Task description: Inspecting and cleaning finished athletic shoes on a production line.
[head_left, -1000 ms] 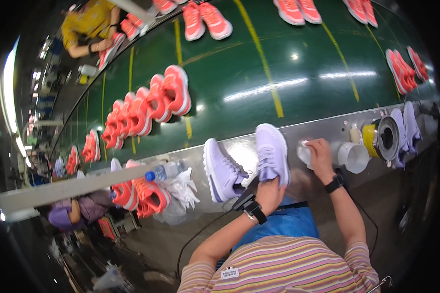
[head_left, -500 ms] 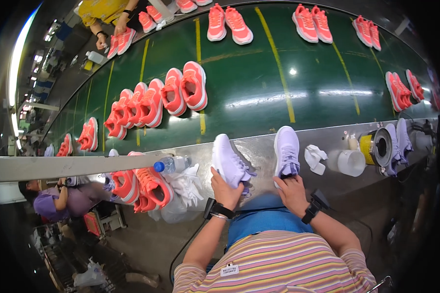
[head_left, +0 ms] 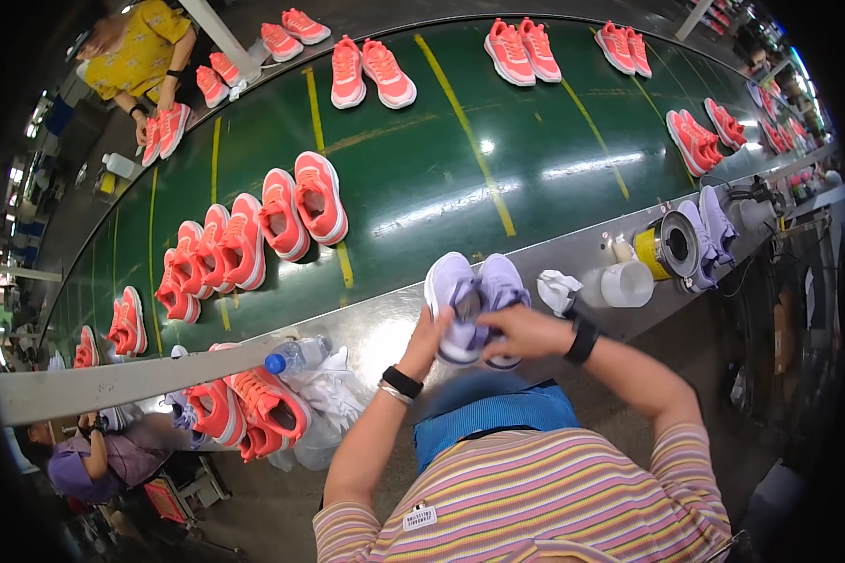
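A pair of lavender sneakers stands side by side in front of me, toes pointing away: the left sneaker (head_left: 452,281) and the right sneaker (head_left: 503,281). My left hand (head_left: 424,342) grips the left sneaker along its outer side near the heel. Reaching across the right sneaker's heel, my right hand (head_left: 528,334) has its fingers closed at the collars where the two shoes meet. Part of the right shoe's opening is hidden behind that hand. A crumpled white paper (head_left: 559,291) lies just right of the pair.
Coral sneakers (head_left: 244,246) line the green conveyor belt (head_left: 422,169). Along the metal ledge (head_left: 385,328) are a blue-capped bottle (head_left: 296,357), white cloths (head_left: 333,394), a white tub (head_left: 626,282), a yellow can (head_left: 650,251) and more lavender sneakers (head_left: 714,225). A person in yellow (head_left: 145,52) handles shoes opposite.
The two lavender sneakers, apart before, now stand close together. My right hand has come leftward to the heels. The view has shifted, and the belt's shoes appear further left.
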{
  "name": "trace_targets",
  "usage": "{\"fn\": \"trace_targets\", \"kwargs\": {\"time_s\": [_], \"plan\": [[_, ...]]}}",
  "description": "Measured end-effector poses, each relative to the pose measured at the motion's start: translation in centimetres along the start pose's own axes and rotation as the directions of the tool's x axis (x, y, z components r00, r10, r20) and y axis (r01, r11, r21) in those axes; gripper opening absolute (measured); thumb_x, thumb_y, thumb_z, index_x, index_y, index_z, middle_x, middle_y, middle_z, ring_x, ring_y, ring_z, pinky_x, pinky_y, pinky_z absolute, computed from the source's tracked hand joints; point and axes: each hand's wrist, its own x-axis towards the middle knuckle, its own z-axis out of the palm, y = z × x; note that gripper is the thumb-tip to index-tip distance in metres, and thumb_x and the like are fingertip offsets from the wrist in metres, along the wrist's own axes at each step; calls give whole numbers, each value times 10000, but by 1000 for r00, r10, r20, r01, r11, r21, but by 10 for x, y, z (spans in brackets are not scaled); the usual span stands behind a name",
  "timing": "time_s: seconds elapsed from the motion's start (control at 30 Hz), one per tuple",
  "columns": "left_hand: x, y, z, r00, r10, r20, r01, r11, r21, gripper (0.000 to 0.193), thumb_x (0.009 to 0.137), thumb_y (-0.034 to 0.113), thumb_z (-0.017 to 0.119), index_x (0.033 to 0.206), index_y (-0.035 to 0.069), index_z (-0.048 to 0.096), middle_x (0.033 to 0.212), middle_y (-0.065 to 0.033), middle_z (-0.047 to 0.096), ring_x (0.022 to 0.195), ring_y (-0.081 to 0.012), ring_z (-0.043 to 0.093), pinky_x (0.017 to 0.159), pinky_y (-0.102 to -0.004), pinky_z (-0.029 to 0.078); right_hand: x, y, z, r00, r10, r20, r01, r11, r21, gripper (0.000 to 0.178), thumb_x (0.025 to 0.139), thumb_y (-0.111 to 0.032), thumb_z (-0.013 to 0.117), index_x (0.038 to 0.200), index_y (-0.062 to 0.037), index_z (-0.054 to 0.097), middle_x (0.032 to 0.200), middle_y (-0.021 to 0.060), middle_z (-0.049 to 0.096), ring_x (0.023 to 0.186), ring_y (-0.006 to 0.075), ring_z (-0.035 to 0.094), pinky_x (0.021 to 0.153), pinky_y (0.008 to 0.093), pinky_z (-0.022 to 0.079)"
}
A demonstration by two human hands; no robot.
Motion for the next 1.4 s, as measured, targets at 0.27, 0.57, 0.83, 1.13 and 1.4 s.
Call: {"fn": "trace_targets", "kwargs": {"time_s": [0.27, 0.57, 0.83, 1.13, 1.4], "plan": [[42, 90, 45, 969, -122, 214, 191, 922, -338, 606, 910, 546, 298, 1322, 103, 338, 1241, -150, 485, 1108, -317, 513, 873, -542, 441, 28, -23, -120, 934, 321, 154, -354, 882, 310, 736, 886, -603, 317, 1239, 27, 462, 1212, 184, 511, 1099, 269, 495, 916, 363, 400], [101, 105, 52, 981, -191, 40, 194, 942, -274, 638, 901, 538, 353, 1329, 66, 321, 1257, -165, 457, 1159, -321, 456, 925, -548, 365, 46, 15, -189, 929, 359, 94, -369, 920, 136, 759, 858, -635, 309, 1209, 9, 505, 1204, 210, 513, 1095, 284, 503, 926, 377, 393], [95, 122, -57, 626, 723, -294, 330, 96, 939, 660, 666, 257, 733, 1252, 134, 456, 1158, -236, 408, 1082, -387, 395, 918, -445, 352, 13, 126, -259, 891, 157, -426, -314, 891, -328, 467, 708, -418, 658, 972, -34, 636, 807, 199, 635, 767, 364, 611, 703, 419, 469], [111, 165, -173, 878, 169, -447, 470, -131, 873, 637, 644, 483, 694, 1209, 240, 527, 1173, -140, 548, 1127, -357, 467, 937, -437, 391, 4, 282, -242, 733, 464, -498, -639, 721, -269, 530, 693, -375, 690, 1177, -227, 531, 1103, 222, 528, 1041, 380, 514, 882, 461, 427], [74, 136, -76, 896, 427, -121, 253, -267, 930, 487, 586, 453, 726, 981, 177, 653, 993, -165, 581, 1042, -316, 486, 909, -545, 294, 0, 258, -242, 623, 615, -483, -771, 586, -249, 550, 712, -455, 667, 1206, -290, 491, 1233, 265, 397, 1156, 435, 402, 911, 543, 376]]}}
